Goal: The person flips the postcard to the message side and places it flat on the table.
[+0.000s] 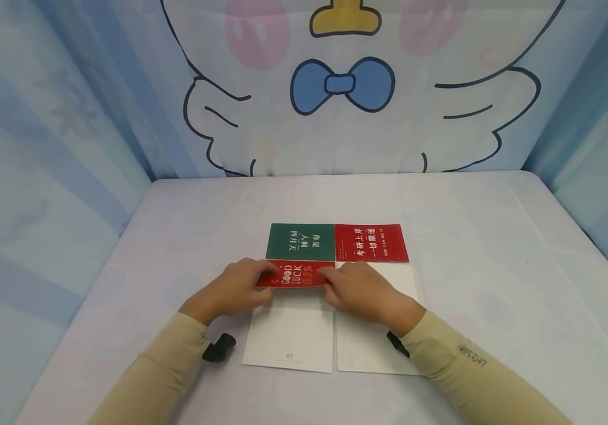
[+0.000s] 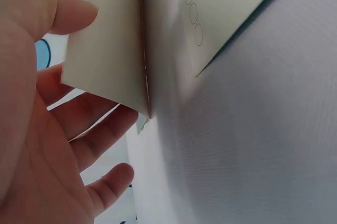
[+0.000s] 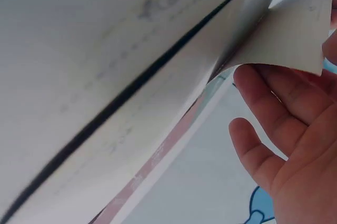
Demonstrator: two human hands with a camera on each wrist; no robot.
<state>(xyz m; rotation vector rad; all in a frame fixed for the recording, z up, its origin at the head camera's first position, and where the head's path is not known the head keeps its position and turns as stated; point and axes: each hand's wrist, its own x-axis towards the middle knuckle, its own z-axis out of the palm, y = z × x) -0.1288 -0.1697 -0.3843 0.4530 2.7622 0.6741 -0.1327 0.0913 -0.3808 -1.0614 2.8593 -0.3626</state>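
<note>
Both hands hold a red card (image 1: pixel 296 274) lettered "GOOD LUCK", one at each end. It stands tilted up from the table, its plain pale back (image 2: pixel 105 40) showing in the left wrist view. My left hand (image 1: pixel 237 288) pinches its left end, thumb on the pale side and fingers behind. At the right end my right hand (image 1: pixel 359 293) pinches it the same way, and the card (image 3: pixel 287 40) bows a little in the right wrist view. Directly behind lie a green card (image 1: pixel 301 241) and another red card (image 1: pixel 371 242), edge to edge.
Toward the front edge, two white sheets (image 1: pixel 293 345) lie side by side with a narrow gap; the right forearm partly covers the right one (image 1: pixel 362 354). A white cloth covers the table (image 1: pixel 495 248). Black wrist straps (image 1: pixel 220 348) hang under the sleeves. Printed curtains (image 1: pixel 341 136) enclose the table.
</note>
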